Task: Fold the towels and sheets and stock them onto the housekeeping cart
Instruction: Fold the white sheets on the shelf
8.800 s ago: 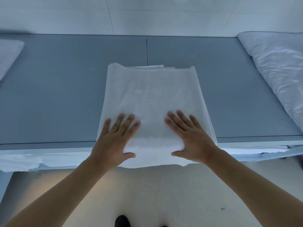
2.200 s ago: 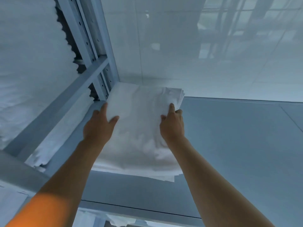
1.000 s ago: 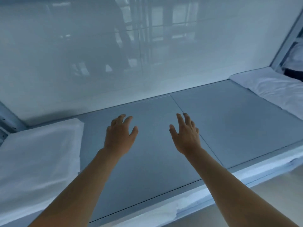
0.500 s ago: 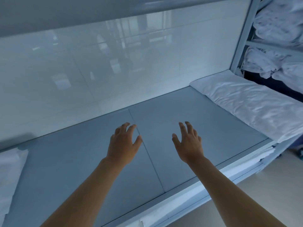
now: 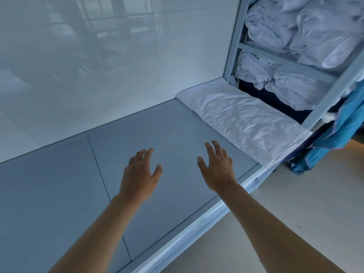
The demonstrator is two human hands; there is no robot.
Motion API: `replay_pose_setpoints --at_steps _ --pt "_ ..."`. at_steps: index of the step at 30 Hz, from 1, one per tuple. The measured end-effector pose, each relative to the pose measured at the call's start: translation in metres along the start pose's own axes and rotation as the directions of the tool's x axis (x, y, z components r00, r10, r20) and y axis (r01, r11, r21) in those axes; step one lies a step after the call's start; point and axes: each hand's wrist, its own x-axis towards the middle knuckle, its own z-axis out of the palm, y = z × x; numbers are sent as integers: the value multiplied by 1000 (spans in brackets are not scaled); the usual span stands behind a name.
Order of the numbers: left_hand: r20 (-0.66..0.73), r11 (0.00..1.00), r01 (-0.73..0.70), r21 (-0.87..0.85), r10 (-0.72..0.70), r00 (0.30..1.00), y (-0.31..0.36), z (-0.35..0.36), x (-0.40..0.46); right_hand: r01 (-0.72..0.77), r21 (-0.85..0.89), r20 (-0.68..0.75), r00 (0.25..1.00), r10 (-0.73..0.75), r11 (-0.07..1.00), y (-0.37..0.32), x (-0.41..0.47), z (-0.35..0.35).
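- Two bare hands hovered above the grey desk (image 5: 65, 194), neither holding anything
- The left hand (image 5: 138, 177) had its fingers (image 5: 146, 154) spread and slightly bent, palm down, gripping nothing; whether it touched the surface could not be told
- The right hand (image 5: 218, 171) showed the same loose, open spread, its fingers (image 5: 213, 149) pointing toward the far right end
- One folded white sheet (image 5: 240, 119), flat and wrinkled, lay at that right end of the desk, well apart from both hands, with bare grey surface between
- Just beyond it stood a pale metal rack (image 5: 235, 36) with at least two tiers stuffed with rumpled white linen bundles (image 5: 307, 34), their number not countable
- One blue cloth (image 5: 342, 133) hung at the rack's near corner, over the pale floor (image 5: 295, 203)
- A glossy white tiled wall (image 5: 98, 66) backed the desk
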Motion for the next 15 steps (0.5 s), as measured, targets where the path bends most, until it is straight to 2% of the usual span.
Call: replay_pose_setpoints --at_steps 8,15 --pt "61 994 -101 -42 104 993 47 46 18 -92 8 -61 994 93 996 62 12 -16" --pt "110 981 -187 -52 192 975 115 97 59 -105 -26 -42 994 103 994 155 45 -29"
